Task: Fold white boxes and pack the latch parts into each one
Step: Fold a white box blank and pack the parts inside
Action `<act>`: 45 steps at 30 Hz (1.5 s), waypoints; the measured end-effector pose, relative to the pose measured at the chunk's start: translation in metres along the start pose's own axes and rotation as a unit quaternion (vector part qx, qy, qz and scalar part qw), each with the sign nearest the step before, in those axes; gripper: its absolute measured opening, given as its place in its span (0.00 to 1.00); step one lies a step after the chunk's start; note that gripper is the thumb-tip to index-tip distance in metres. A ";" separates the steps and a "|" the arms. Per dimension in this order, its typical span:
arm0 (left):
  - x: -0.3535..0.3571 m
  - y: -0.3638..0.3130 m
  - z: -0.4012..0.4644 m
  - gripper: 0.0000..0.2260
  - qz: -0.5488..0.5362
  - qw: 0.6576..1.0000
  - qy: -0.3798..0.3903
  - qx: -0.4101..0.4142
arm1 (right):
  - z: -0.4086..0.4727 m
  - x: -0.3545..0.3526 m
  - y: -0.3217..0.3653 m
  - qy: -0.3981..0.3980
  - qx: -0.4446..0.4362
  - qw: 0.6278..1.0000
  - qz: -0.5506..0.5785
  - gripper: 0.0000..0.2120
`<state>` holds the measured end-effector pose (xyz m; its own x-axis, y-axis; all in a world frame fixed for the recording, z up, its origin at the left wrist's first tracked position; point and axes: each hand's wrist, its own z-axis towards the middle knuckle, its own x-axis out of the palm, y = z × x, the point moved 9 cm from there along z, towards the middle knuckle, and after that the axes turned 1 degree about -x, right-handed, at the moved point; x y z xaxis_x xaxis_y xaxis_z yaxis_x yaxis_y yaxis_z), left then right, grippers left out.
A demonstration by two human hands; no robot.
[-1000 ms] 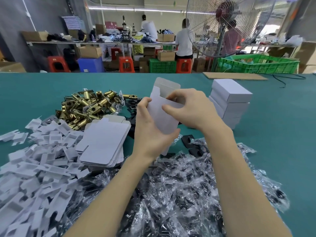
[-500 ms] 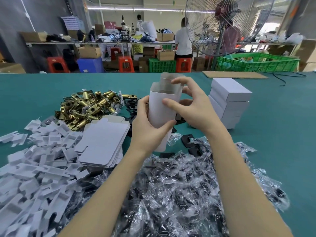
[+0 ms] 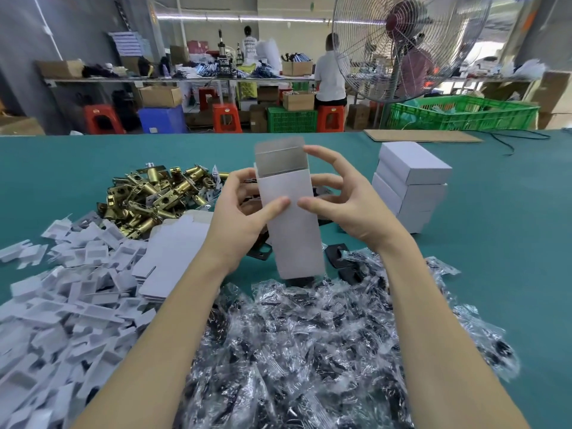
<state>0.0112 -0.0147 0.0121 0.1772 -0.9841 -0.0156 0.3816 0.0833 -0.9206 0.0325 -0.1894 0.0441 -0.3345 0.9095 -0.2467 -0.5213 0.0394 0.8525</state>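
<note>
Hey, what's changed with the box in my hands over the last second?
The white box went from a flat blank to an opened-out sleeve, top flap up. The left hand still grips its side; the right hand shifted to its right edge, fingers spread. Brass latches and stacked boxes unmoved.

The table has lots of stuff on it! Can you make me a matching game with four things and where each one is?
Things:
1. brass latches
2. stack of closed boxes
3. clear plastic bags
4. open box

Places:
A. nearest the camera, between the arms
B. held in both hands
C. far left of the hands
D. right of the hands

Pairs: 1-C, 2-D, 3-A, 4-B
</note>
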 end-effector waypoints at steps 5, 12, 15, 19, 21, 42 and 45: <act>-0.002 -0.001 0.001 0.24 0.001 1.000 0.025 0.002 | -0.001 0.002 -0.006 -0.021 -0.008 1.000 0.015 0.33; -0.009 -0.006 0.002 0.19 -0.021 0.998 0.065 0.006 | -0.001 -0.002 -0.016 -0.050 -0.001 0.998 0.034 0.27; -0.010 -0.012 0.001 0.18 0.019 0.997 0.061 0.035 | -0.001 0.002 -0.018 -0.042 0.001 0.998 0.042 0.23; -0.007 -0.016 -0.002 0.18 0.037 0.996 0.070 0.046 | -0.002 0.004 -0.020 -0.026 0.007 0.998 0.050 0.18; -0.006 -0.018 -0.003 0.17 0.046 0.995 0.079 0.051 | -0.003 0.004 -0.021 -0.019 0.013 0.998 0.051 0.17; -0.003 -0.048 -0.002 0.12 0.056 0.996 0.058 0.037 | -0.006 0.009 -0.020 0.028 0.029 0.996 0.082 0.17; -0.001 -0.050 -0.003 0.11 0.065 0.995 0.072 0.028 | -0.007 0.009 -0.019 0.030 0.032 0.995 0.094 0.18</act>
<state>-0.0109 -0.0180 0.0565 0.0981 -0.9764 -0.1925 0.4144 0.2160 -0.8841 0.0341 -0.1845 0.0224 -0.4686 0.8770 -0.1063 -0.3951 -0.1004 0.9131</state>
